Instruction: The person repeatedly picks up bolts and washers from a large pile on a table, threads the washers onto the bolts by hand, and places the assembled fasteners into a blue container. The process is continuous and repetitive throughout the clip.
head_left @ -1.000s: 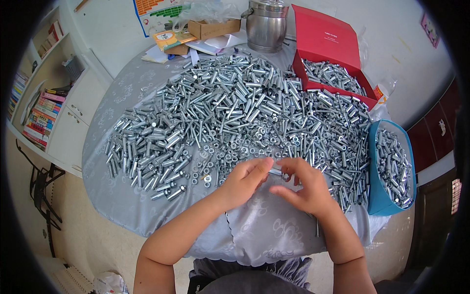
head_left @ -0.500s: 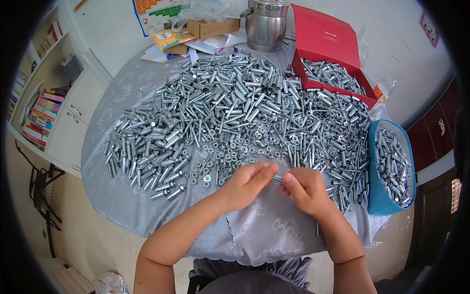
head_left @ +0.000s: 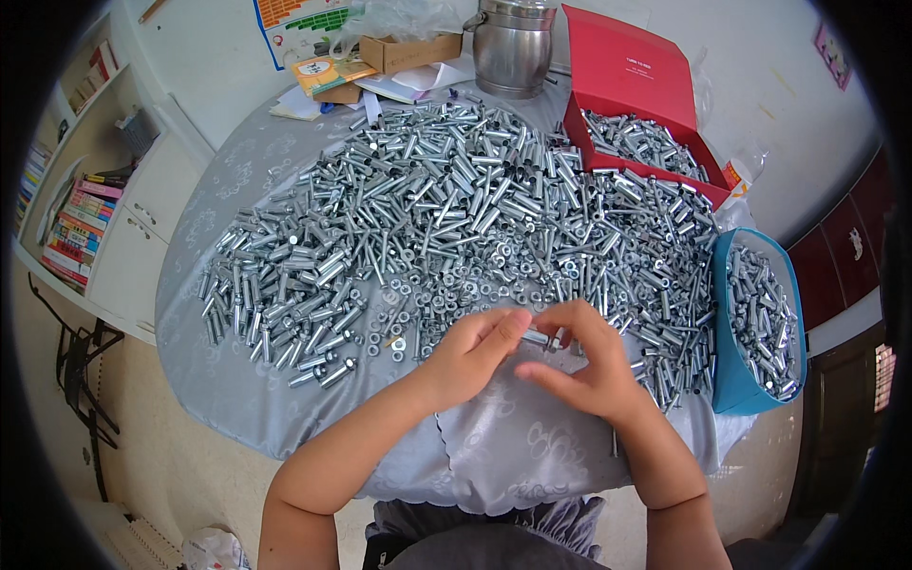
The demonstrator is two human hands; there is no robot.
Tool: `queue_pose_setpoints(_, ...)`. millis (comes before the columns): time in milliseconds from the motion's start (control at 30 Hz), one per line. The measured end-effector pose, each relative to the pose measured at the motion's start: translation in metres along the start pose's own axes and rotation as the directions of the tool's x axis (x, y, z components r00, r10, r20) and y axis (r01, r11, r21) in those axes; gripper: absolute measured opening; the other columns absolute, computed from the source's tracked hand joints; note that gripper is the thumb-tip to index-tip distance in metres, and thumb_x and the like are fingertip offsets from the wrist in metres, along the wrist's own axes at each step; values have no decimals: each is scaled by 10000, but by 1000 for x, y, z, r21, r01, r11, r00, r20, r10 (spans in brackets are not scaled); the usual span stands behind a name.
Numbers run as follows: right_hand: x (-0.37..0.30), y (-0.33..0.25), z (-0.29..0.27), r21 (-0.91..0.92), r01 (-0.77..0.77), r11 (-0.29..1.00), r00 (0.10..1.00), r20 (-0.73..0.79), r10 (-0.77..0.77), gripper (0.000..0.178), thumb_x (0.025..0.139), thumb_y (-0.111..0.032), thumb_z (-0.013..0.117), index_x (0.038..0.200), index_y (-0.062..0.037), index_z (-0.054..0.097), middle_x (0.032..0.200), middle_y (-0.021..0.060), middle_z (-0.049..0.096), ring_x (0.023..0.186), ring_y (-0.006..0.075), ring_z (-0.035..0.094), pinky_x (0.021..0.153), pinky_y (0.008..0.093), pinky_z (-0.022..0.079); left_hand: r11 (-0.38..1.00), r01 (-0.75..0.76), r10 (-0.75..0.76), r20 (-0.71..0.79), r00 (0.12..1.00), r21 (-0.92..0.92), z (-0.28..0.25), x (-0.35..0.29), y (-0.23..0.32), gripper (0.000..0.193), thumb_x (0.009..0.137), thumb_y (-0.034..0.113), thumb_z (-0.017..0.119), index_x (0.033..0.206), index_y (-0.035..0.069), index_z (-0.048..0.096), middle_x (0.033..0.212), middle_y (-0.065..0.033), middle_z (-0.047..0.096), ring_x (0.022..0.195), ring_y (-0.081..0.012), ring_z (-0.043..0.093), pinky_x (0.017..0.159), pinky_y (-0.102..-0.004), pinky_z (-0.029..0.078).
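My left hand (head_left: 474, 353) is closed, its thumb and fingers pinching a silvery sleeve anchor bolt (head_left: 538, 338) over the near edge of the pile. The bolt points right, and a nut or washer shows near its free end. My right hand (head_left: 587, 366) is around that end with thumb and fingers spread apart, gripping nothing that I can see. Just beyond both hands lie loose nuts and washers (head_left: 446, 302). A large heap of metal sleeves and bolts (head_left: 456, 190) spreads behind them. Finished-looking anchor bolts (head_left: 323, 366) lie at the left front of the heap.
A red box (head_left: 632, 66), lid raised, holds metal parts at the back right. A blue bin (head_left: 760, 399) of bolts stands at the right edge. Behind the heap are a steel pot (head_left: 513, 52) and a cardboard box (head_left: 408, 54). A grey tablecloth (head_left: 532, 456) covers the table.
The right thumb and fingers have come off the bolt's end and spread apart, so its nut end now shows. The left hand keeps its pinch and has barely moved.
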State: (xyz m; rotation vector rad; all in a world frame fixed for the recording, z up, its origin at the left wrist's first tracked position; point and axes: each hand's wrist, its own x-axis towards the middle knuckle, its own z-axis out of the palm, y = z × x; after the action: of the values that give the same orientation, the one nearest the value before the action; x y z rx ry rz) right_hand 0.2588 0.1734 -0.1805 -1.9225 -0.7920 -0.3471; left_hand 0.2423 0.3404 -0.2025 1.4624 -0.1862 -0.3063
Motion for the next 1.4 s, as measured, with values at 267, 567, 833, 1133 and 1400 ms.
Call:
queue_pose_setpoints(267,-9,11,-12,-25,-72,997,974,215,76,228,728,-188,707,836,-21,596,747,91,578,612,222,567,525,286,454,999,3,-4,23,1000,39,-1,0,0,424,938,401,394,709,56,484,645,47,396,591,-49,343,533,-211,307)
queue_pose_setpoints(567,-9,17,-15,-44,-42,998,972,228,51,256,733,-223,703,783,-9,573,708,87,544,587,188,543,501,287,434,999,16,-17,26,1000,42,1,-1,1,428,930,423,407,738,56,513,632,52,385,583,-43,334,523,-205,296)
queue_pose_setpoints(833,-11,16,-11,-76,-57,995,967,243,74,233,742,-217,701,768,-22,575,675,72,534,533,174,515,490,269,424,1000,3,-4,23,1000,29,-4,0,1,431,928,423,413,699,65,478,630,51,386,584,-38,331,519,-206,295)
queue_pose_setpoints(1133,-7,13,-7,-134,62,989,990,133,-44,211,783,-204,665,836,-18,580,666,78,546,532,193,540,481,273,421,1000,11,-11,11,1000,5,-6,1,-5,407,939,382,409,692,64,472,630,55,388,579,-38,333,516,-210,298)
queue_pose_setpoints(1400,-16,14,-1,228,-487,843,852,337,401,378,897,-306,518,672,-3,519,546,50,487,504,143,504,489,272,407,957,-129,136,-8,991,260,-4,0,-2,389,939,347,413,699,46,472,584,9,422,527,-97,399,505,-254,343)
